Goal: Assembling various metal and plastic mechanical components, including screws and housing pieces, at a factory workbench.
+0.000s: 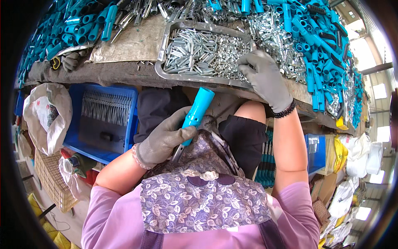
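My left hand point(163, 139), in a grey glove, is wrapped round a turquoise tube-shaped handle point(199, 108). The handle tilts with its open end up and away from me, and a metal rod point(178, 152) comes out below my fingers. Over the right end of a grey metal tray point(159, 68) is my gloved right hand point(265, 76), its fingers curled together; whatever they hold is hidden. Inside the tray lie silver pins point(190, 50) on the left and small metal pieces point(230, 52) on the right, just beside my right fingertips.
Turquoise handles point(319, 50) are heaped at the bench's right, with another pile point(78, 27) at its left. Loose metal parts point(275, 37) lie behind the tray. A blue crate point(130, 120) with metal rods and a white sack point(49, 116) stand at lower left.
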`<state>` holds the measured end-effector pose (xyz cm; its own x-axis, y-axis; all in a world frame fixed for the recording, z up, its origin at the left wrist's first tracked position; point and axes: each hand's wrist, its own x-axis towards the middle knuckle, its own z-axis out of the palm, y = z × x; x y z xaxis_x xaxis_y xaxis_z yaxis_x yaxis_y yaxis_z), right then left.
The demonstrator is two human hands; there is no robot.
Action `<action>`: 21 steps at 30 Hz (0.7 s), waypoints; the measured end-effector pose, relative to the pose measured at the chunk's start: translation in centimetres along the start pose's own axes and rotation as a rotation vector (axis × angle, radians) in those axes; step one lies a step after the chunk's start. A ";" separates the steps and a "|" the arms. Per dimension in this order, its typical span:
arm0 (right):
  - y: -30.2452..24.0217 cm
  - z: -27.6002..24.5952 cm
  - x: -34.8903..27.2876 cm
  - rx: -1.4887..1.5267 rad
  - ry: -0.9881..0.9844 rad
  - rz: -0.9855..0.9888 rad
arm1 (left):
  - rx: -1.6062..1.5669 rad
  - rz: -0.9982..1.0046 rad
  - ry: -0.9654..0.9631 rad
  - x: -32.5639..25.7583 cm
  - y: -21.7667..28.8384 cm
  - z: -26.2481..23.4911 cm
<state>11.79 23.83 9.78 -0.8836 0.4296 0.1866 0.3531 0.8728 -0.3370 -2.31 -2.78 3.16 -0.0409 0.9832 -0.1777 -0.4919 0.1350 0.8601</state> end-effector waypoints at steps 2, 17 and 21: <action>-0.3 0.0 -0.4 -0.004 0.210 0.004 | -0.004 -0.007 0.025 0.3 0.9 0.1; -8.1 1.3 -5.2 0.537 0.201 0.180 | -0.161 0.130 0.039 1.4 1.2 1.6; -7.9 2.9 -5.8 0.687 0.125 0.242 | -0.129 0.113 0.017 1.5 0.6 1.3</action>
<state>13.24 13.79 8.62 -0.7493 0.6506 0.1235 0.2251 0.4256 -0.8765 -1.56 -1.09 4.06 -0.1166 0.9888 -0.0929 -0.5910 0.0061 0.8066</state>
